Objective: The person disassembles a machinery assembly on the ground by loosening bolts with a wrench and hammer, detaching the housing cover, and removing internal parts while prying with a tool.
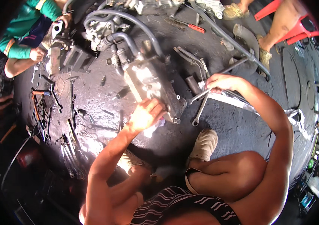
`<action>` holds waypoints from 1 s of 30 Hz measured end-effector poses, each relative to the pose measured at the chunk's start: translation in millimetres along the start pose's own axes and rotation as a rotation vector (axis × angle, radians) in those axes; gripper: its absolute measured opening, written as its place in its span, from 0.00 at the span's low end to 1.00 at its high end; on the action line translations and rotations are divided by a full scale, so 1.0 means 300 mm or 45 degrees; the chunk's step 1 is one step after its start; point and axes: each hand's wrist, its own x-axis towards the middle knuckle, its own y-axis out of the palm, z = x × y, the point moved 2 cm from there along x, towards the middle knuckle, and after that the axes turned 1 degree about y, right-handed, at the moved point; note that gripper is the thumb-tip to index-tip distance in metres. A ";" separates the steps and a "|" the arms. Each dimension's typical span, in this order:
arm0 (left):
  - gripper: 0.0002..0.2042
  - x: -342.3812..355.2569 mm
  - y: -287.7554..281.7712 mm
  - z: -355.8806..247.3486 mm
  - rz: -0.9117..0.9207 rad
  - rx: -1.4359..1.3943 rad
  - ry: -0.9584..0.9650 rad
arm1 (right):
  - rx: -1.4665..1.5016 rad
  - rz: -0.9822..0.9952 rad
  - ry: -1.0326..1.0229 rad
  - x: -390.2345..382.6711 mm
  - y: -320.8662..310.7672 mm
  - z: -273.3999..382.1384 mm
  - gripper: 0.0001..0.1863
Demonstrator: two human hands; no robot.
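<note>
A grey metal engine housing with hoses at its far end lies on the dark floor before me. My left hand is closed over its near left edge, with the fingers curled. White rag-like material shows under that hand. To the right of the housing, my right hand is closed on a slim metal tool, whose tip points left toward the housing's near end. Its exact kind is unclear. Just below, a combination wrench lies with its ring end toward me. A dark cylindrical socket-like piece is beside the right hand.
Scattered wrenches and tools cover the floor at left. A co-worker in a green sleeve handles a part at far left. Another person's leg and a red chair are at far right. A long grey pipe lies beyond.
</note>
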 end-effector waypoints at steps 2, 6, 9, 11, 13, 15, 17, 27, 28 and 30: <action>0.13 -0.024 -0.008 0.008 -0.030 0.020 0.021 | 0.320 -0.017 -0.232 -0.058 -0.019 0.113 0.14; 0.14 -0.065 -0.020 0.018 -0.052 0.026 0.030 | 0.221 -0.046 -0.519 -0.133 0.023 0.348 0.13; 0.11 -0.051 -0.012 0.014 -0.082 -0.036 -0.034 | 0.163 -0.139 -0.604 -0.054 0.041 0.477 0.12; 0.10 -0.033 -0.008 0.010 -0.109 -0.077 -0.069 | 0.124 -0.212 -0.651 0.029 0.054 0.543 0.10; 0.11 -0.025 -0.018 0.015 -0.117 -0.125 -0.112 | -0.267 -0.256 -0.788 0.112 0.081 0.629 0.09; 0.11 -0.009 -0.035 0.033 -0.155 -0.143 -0.102 | -0.293 -0.201 -0.778 0.201 0.108 0.689 0.09; 0.07 -0.010 -0.084 0.089 -0.485 -0.116 -0.337 | -0.325 -0.202 -0.715 0.279 0.182 0.754 0.09; 0.12 0.062 -0.154 0.372 -0.570 -0.097 -0.874 | -0.736 -0.019 -0.634 0.456 0.264 0.865 0.10; 0.10 0.058 -0.149 0.376 -0.598 -0.239 -0.870 | -0.710 0.034 -0.604 0.463 0.255 0.863 0.09; 0.10 0.058 -0.153 0.372 -0.622 -0.249 -0.792 | -0.690 0.059 -0.601 0.476 0.239 0.847 0.09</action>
